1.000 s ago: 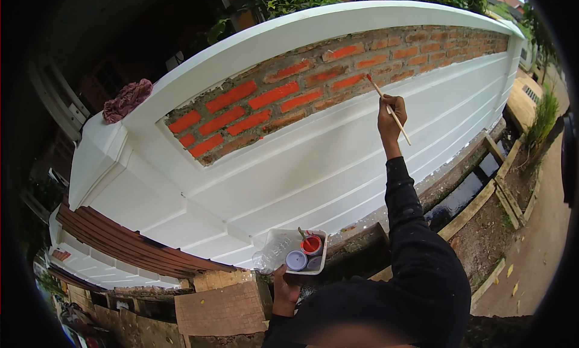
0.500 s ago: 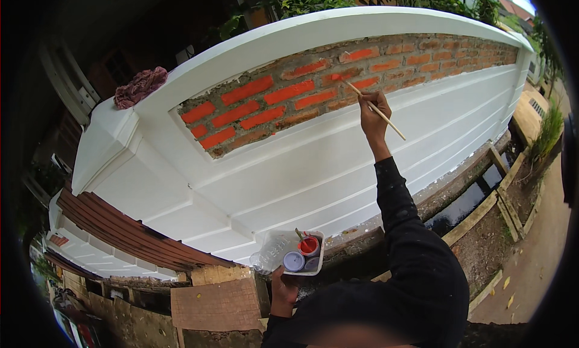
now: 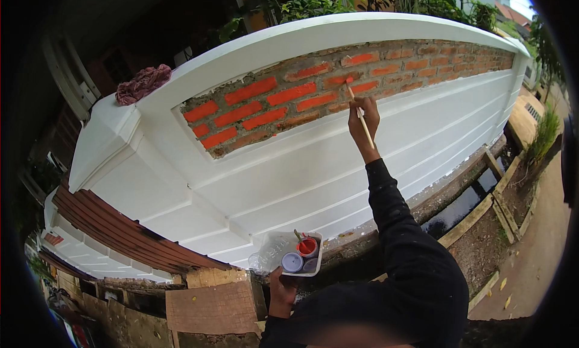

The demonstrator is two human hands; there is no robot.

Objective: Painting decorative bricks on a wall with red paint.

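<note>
My right hand (image 3: 365, 122) grips a thin paintbrush (image 3: 362, 124) with a pale handle, its orange-red tip against a brick in the brick panel (image 3: 289, 114) of a white wall. Bricks at the panel's left are bright orange-red; those farther right look duller. Low in front of the wall, my left hand (image 3: 281, 292) holds a clear plastic container (image 3: 274, 249) by its near edge. Inside stand a cup of red paint (image 3: 307, 246) with a small stick or brush in it, and a jar with a pale bluish top (image 3: 292, 262).
A crumpled maroon cloth (image 3: 143, 84) lies on the wall's white coping. A drainage ditch (image 3: 461, 203) with dark water runs along the wall's foot, edged by concrete beams. A brown slab (image 3: 211, 310) spans it at lower left. Plants (image 3: 307, 3) rise behind the wall.
My right hand has shifted left, and the paintbrush has swung more upright, its tip slightly farther right along the same brick. My left hand and the container have barely moved.
</note>
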